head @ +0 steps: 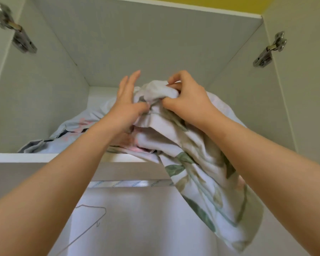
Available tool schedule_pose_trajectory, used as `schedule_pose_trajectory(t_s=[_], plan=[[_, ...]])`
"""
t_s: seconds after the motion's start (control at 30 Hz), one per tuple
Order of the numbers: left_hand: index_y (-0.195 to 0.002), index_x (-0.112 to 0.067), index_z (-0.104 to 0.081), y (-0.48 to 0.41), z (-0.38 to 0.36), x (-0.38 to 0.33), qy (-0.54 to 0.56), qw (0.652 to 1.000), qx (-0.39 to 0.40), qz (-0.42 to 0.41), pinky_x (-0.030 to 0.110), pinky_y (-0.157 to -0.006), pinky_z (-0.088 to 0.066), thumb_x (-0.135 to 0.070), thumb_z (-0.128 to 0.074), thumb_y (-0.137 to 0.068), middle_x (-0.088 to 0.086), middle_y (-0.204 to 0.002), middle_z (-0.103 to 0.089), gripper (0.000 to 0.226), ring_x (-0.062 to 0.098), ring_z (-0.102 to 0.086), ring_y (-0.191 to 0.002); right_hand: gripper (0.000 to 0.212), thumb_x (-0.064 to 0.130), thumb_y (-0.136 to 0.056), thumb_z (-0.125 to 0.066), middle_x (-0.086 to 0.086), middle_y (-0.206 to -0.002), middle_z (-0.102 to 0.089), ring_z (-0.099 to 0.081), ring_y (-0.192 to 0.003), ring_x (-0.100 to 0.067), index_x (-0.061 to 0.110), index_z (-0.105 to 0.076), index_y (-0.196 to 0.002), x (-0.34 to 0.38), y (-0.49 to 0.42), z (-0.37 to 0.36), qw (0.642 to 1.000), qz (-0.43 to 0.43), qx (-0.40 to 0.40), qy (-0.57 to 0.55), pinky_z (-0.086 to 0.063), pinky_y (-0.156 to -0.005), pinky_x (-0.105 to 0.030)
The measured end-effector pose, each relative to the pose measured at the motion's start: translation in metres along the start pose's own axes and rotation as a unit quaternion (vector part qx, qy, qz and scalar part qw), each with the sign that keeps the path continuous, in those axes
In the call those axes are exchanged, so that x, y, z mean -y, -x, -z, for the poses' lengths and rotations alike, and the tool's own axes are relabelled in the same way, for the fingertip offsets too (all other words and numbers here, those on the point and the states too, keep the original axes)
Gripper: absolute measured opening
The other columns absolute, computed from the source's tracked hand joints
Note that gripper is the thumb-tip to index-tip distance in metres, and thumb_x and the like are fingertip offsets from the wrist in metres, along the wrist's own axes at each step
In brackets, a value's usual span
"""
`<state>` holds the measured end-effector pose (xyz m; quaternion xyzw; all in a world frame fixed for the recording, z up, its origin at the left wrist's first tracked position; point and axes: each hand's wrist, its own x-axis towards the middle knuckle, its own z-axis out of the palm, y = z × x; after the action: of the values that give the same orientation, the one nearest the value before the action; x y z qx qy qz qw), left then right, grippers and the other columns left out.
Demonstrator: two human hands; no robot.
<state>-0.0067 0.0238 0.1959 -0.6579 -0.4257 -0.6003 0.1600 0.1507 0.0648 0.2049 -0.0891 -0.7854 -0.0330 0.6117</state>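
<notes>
A white cloth with a green leaf print [198, 174] lies bunched on the upper wardrobe shelf [22, 157], and a long part of it hangs over the shelf's front edge to the right. My right hand [187, 100] grips a bunched fold at the top of the cloth. My left hand [127, 102] is against the cloth's left side, fingers straight and pointing up, thumb on the fabric. Both arms reach up into the compartment.
A second pale cloth with pink and dark print [70, 133] lies on the shelf at the left. A metal hanging rail [129, 183] runs below the shelf, with a wire hanger [92, 217] under it. Door hinges [15, 32] [270, 50] sit on both side walls.
</notes>
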Motion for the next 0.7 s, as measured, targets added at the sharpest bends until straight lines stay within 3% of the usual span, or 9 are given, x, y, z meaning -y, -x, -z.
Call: schedule_pose_trajectory(t_s=[0.1, 0.17, 0.23, 0.27, 0.33, 0.37, 0.47, 0.6, 0.7], plan=[[-0.143, -0.037, -0.019, -0.003, -0.006, -0.002, -0.193, 0.965, 0.145, -0.101, 0.049, -0.113, -0.027, -0.032, -0.055, -0.06, -0.001, -0.15, -0.024, 0.09, 0.02, -0.023, -0.14, 0.054, 0.012, -0.074, -0.065, -0.003, -0.116, -0.056, -0.054, -0.107, -0.021, 0.012, -0.041, -0.122, -0.015, 0.012, 0.009, 0.999, -0.043, 0.031, 0.005, -0.041, -0.083, -0.022], [-0.141, -0.041, -0.021, -0.013, -0.012, 0.003, -0.284, 0.947, 0.116, -0.093, 0.055, -0.106, -0.032, -0.053, -0.048, -0.058, 0.004, -0.14, -0.038, 0.089, 0.027, -0.032, -0.134, 0.057, 0.016, -0.071, -0.066, -0.009, -0.131, -0.049, -0.043, -0.12, -0.024, 0.011, -0.045, -0.125, -0.019, 0.029, 0.009, 0.984, 0.004, -0.031, 0.173, -0.036, -0.097, -0.033], [-0.136, -0.046, -0.031, -0.024, -0.019, 0.002, -0.292, 0.954, 0.05, -0.054, 0.052, -0.102, -0.036, -0.05, -0.052, -0.065, 0.007, -0.114, -0.047, 0.074, 0.031, -0.039, -0.123, 0.039, 0.017, -0.065, -0.065, -0.013, -0.117, -0.06, -0.042, -0.104, -0.026, 0.011, -0.06, -0.103, -0.015, 0.048, 0.006, 0.937, 0.142, -0.147, 0.283, -0.031, -0.082, -0.037], [-0.127, -0.046, -0.042, -0.03, -0.022, 0.001, -0.289, 0.956, 0.029, -0.05, 0.046, -0.098, -0.038, -0.042, -0.055, -0.07, 0.005, -0.101, -0.046, 0.059, 0.032, -0.042, -0.117, 0.028, 0.018, -0.063, -0.065, -0.01, -0.101, -0.065, -0.044, -0.093, -0.026, 0.012, -0.064, -0.09, -0.015, 0.055, 0.004, 0.916, 0.223, -0.156, 0.293, -0.029, -0.074, -0.036], [-0.092, -0.039, -0.059, -0.039, -0.025, -0.003, -0.283, 0.956, 0.023, -0.067, 0.032, -0.081, -0.036, -0.021, -0.059, -0.077, 0.008, -0.088, -0.049, 0.023, 0.033, -0.047, -0.106, 0.019, 0.029, -0.063, -0.062, -0.002, -0.079, -0.066, -0.053, -0.083, -0.026, 0.016, -0.065, -0.076, -0.024, 0.064, 0.001, 0.877, 0.323, -0.066, 0.35, -0.027, -0.071, -0.035], [-0.083, -0.03, -0.061, -0.044, -0.025, -0.004, -0.283, 0.956, 0.014, -0.079, 0.031, -0.075, -0.034, -0.012, -0.058, -0.078, 0.014, -0.088, -0.054, 0.019, 0.034, -0.05, -0.104, 0.021, 0.035, -0.061, -0.061, 0.002, -0.077, -0.065, -0.057, -0.083, -0.026, 0.019, -0.066, -0.075, -0.035, 0.064, 0.003, 0.863, 0.318, -0.013, 0.392, -0.027, -0.073, -0.035], [-0.1, -0.009, -0.065, -0.049, -0.02, 0.002, -0.276, 0.959, -0.031, -0.061, 0.032, -0.08, -0.038, 0.0, -0.054, -0.079, 0.022, -0.101, -0.056, 0.026, 0.033, -0.051, -0.104, 0.024, 0.034, -0.051, -0.071, 0.007, -0.085, -0.069, -0.063, -0.089, -0.028, 0.025, -0.07, -0.073, -0.063, 0.056, 0.019, 0.852, 0.218, 0.053, 0.473, -0.025, -0.082, -0.035], [-0.099, -0.006, -0.063, -0.049, -0.022, 0.006, -0.271, 0.958, -0.054, -0.073, 0.037, -0.086, -0.041, 0.002, -0.05, -0.078, 0.02, -0.106, -0.055, 0.026, 0.035, -0.05, -0.108, 0.016, 0.02, -0.059, -0.06, 0.004, -0.094, -0.07, -0.061, -0.093, -0.03, 0.025, -0.071, -0.07, -0.077, 0.055, 0.031, 0.869, 0.184, 0.016, 0.46, -0.025, -0.086, -0.039], [-0.107, -0.004, -0.06, -0.044, -0.029, -0.002, -0.224, 0.973, -0.012, -0.061, 0.035, -0.088, -0.041, 0.0, -0.052, -0.08, 0.017, -0.119, -0.058, 0.028, 0.033, -0.053, -0.112, 0.047, 0.027, -0.057, -0.074, -0.005, -0.124, -0.059, -0.042, -0.114, -0.03, 0.025, -0.064, -0.103, -0.065, 0.053, 0.031, 0.901, 0.123, 0.03, 0.416, -0.034, -0.09, -0.051]])
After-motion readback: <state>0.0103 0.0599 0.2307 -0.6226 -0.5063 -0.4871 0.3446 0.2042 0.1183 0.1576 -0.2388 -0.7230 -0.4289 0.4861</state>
